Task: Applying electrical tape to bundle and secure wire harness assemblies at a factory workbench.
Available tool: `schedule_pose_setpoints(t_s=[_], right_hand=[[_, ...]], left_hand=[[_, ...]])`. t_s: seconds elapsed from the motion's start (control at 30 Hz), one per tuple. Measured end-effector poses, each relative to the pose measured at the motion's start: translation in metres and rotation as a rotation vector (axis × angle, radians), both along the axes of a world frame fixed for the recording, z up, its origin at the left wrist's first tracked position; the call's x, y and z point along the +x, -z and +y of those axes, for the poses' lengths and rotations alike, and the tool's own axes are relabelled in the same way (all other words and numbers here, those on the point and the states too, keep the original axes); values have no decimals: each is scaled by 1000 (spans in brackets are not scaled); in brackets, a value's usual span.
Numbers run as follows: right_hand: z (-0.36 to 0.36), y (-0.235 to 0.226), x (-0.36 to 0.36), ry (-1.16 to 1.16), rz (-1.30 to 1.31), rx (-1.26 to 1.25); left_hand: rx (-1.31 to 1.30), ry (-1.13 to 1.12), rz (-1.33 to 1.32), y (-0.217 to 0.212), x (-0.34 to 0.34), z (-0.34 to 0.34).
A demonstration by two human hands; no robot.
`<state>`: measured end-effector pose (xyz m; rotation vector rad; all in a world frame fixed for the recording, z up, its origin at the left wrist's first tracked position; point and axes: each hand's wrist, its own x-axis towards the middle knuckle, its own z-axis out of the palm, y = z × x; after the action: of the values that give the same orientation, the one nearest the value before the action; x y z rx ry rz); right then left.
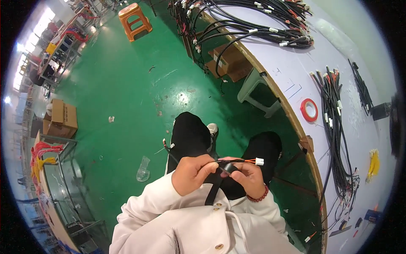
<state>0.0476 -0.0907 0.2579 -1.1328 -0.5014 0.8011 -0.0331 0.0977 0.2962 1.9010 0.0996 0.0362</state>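
Above my lap, my left hand (192, 172) pinches a thin wire harness near its end. Orange and dark wires come out of the harness's black covering and run to a white connector (259, 161), which sticks out past my right hand. My right hand (250, 178), with a beaded bracelet at its wrist, is closed around a small roll of black tape (229, 168) just under the wires. Another end of a cable (168, 147) with light tips shows beside my left knee; whether it belongs to the same harness cannot be made out.
The curved white table (287, 67) on the right bears bundles of black cables (332, 114), a red tape roll (309, 110) and yellow ties (373, 166). A light stool (253, 86) stands under it. An orange stool (135, 21) and a cardboard box (63, 118) stand on the green floor.
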Motion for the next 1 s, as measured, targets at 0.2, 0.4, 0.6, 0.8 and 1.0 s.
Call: schedule_pose_setpoints(t_s=[0.2,0.4,0.6,0.8,1.0], right_hand=[[-9,-19,-10,96,431,-5],[-3,-40,-4,207,721,127],[-10,-31,-10,196,273,92],[-10,16,-17,57,-33,-30],[12,19,-7,179,74,94]], left_hand=[[496,-81,-260,4,9,-6],[642,46,-251,0,8,-9],[353,-33,-145,-6,10,-8],[-204,3,103,-6,11,-3],[-410,23,244,-9,7,-2]])
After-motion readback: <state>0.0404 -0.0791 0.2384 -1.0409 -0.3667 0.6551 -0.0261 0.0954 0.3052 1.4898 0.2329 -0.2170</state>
